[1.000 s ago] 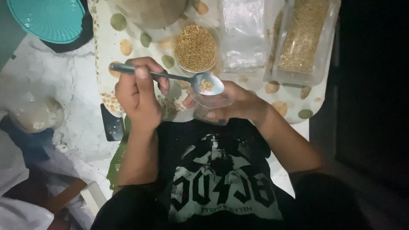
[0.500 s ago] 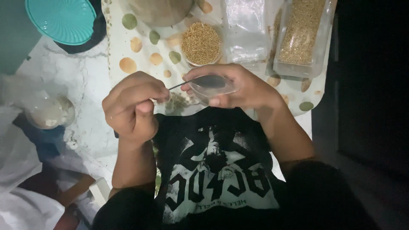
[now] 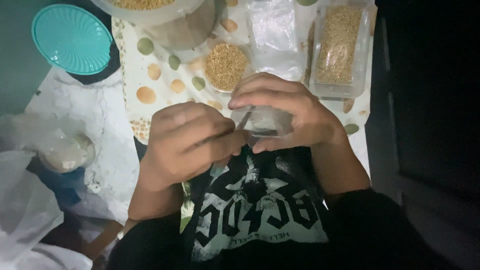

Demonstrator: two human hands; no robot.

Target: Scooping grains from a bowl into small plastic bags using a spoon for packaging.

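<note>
Close to the chest, the left hand [image 3: 187, 145] curls round a metal spoon [image 3: 243, 120], fingers pressed together on its handle, tipping it into a small clear pouch [image 3: 265, 122] which the right hand [image 3: 285, 112] pinches open. One scoop looks to be going in; the small bowl of seeds [image 3: 226, 66] behind remains full. A second ago the loaded spoon hung level outside the pouch.

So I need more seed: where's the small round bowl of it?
Head view, top centre: the small round bowl sits on the spotted mat, just beyond the right hand.
</note>
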